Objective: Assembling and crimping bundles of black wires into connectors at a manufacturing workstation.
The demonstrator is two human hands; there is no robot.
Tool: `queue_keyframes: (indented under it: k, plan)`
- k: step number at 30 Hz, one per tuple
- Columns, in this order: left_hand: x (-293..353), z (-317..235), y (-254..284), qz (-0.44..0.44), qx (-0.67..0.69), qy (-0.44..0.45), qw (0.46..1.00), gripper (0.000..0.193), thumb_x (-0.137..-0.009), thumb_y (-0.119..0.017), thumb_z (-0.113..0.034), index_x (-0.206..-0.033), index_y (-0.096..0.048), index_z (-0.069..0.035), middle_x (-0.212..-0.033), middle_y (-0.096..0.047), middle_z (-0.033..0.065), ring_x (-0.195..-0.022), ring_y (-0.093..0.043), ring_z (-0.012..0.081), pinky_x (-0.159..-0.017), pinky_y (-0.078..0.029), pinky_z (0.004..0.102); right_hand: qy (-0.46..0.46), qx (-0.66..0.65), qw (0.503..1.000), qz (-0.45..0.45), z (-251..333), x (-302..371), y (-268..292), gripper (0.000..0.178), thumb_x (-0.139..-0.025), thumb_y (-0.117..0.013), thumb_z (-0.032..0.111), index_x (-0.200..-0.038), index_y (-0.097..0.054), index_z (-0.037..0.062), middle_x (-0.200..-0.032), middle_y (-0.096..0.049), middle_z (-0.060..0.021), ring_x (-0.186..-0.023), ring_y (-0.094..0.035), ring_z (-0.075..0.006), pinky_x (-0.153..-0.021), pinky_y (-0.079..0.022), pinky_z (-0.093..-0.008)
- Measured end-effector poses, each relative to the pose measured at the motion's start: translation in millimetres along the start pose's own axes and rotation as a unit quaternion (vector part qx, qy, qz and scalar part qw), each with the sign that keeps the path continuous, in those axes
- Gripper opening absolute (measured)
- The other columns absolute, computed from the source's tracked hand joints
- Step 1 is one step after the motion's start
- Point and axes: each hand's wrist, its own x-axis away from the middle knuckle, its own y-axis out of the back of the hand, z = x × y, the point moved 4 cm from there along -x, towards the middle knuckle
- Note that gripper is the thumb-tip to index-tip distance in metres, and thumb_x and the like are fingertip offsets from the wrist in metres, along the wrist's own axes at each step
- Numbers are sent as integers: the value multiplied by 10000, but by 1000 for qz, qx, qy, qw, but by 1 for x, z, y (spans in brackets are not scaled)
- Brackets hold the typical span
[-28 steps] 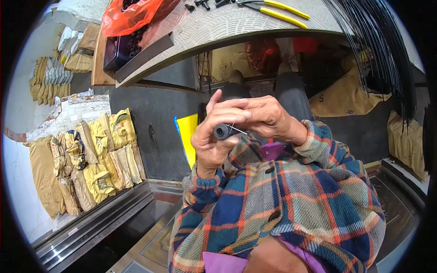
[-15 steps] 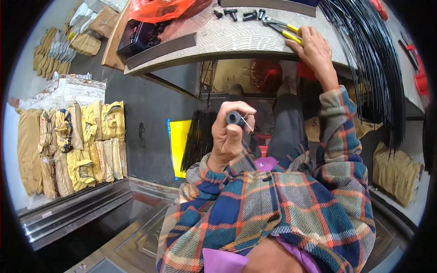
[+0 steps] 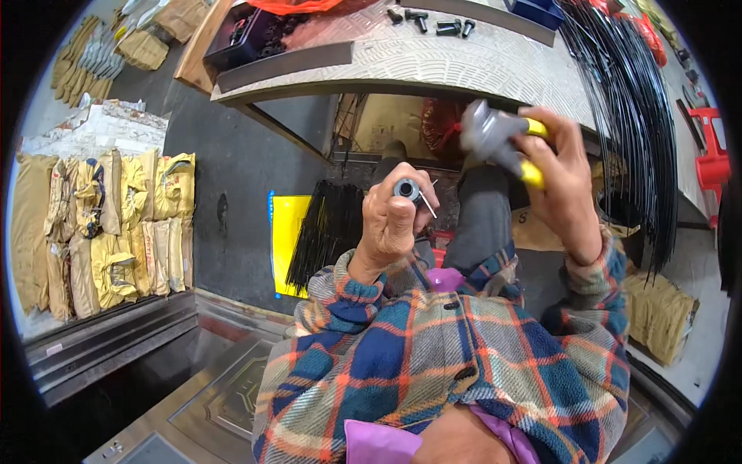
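Note:
In front of my lap, my left hand [image 3: 384,224] is closed round a short black tubular fitting [image 3: 406,190], its round open end facing up. A thin pale pin or wire [image 3: 428,203] sticks out beside the fitting, next to my fingers. My right hand [image 3: 568,182] grips pliers [image 3: 532,173] by their yellow handles, off the table's front edge. The pliers' head is blurred by motion and points left, apart from the fitting. Several black fittings [image 3: 448,29] lie on the tabletop ahead.
The metal-topped table [image 3: 433,66] runs across the front. A dark blue bin [image 3: 232,50] of black parts stands at its left, a bundle of long black rods [image 3: 630,116] at its right. Paper sacks [image 3: 116,224] lie on the left floor; a yellow sheet [image 3: 287,247] lies nearer.
My right hand has lifted the pliers off the tabletop and brought them nearer, toward my left hand. My left hand still holds the fitting. The view has shifted slightly.

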Motion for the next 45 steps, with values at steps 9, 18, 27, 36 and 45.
queue_keyframes:
  k: [9, 18, 27, 36, 45]
  plan:
    - [6, 1, -4, -69, -74, 27, 994, 624, -839, -321, -625, -862, -444, -14, -677, -458, 15, -497, -342, 35, -442, -237, 174, 215, 440, 857, -158, 30, -2, 11, 340, -839, -532, 330, -1179, -524, 328, -1133, -461, 88, -1155, -408, -30, -1074, -130, -464]
    - [7, -13, -11, -62, -176, -21, 982, 741, -820, -330, -651, -1020, -511, 39, -708, -494, -4, -562, -411, 29, -490, -309, 167, 149, 136, 979, 37, 39, 21, 12, 149, -730, -606, 92, -865, -587, 32, -997, -495, -115, -852, -542, -248, -721, -457, -357]
    - [11, -13, -18, 297, -79, -90, 947, 613, -698, -703, -279, -1198, -461, -20, -1140, -549, 163, -891, -592, 237, -753, -457, 311, -295, -681, 390, 545, 7, 66, -14, 784, -627, -776, 336, -1193, -327, 32, -849, -583, -129, -627, -605, -208, -520, -508, -287]
    - [17, -1, -17, 163, -152, -56, 973, 567, -717, -700, -328, -1110, -452, -4, -1017, -555, 129, -836, -588, 213, -731, -458, 282, 108, 21, 976, 189, 19, 51, 14, 305, -641, -670, 157, -930, -587, 104, -986, -511, -85, -876, -529, -216, -808, -399, -366]
    - [8, -2, -19, 153, -113, -51, 980, 576, -661, -727, -280, -1139, -519, -34, -1122, -561, 130, -944, -590, 207, -778, -462, 276, 107, 53, 987, 103, 14, 52, 14, 242, -687, -620, 75, -915, -541, 88, -1048, -504, -114, -908, -545, -218, -761, -448, -394]
